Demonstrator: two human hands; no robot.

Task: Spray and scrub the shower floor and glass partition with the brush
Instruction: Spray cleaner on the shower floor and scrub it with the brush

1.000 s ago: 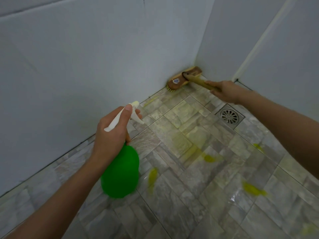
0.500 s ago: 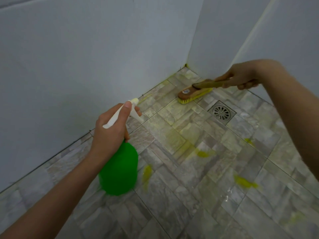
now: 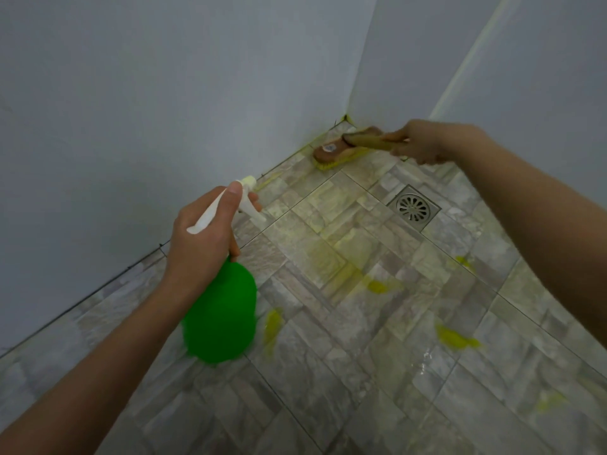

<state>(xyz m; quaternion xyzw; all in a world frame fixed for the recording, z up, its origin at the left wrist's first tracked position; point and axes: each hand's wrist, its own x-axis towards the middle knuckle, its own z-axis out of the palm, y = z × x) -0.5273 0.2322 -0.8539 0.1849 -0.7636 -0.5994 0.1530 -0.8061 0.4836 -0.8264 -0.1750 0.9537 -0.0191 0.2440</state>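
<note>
Fingers (image 3: 399,139) pushed brush (image 3: 331,152) cornerward — (bottle (image 3: 220,320) unmoved).

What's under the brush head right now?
Yellow bristles show under the brush, pressed on the grey floor tile near the corner, with yellow cleaner smeared around. The tile directly beneath is covered. The right hand grips its handle.

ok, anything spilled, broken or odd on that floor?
Yellow blotches dot the wet tile floor, and a yellow line runs along the wall joint near the brush. It looks like sprayed cleaner from the green bottle, not a spill. The drain sits flat, and no tile looks cracked.
</note>
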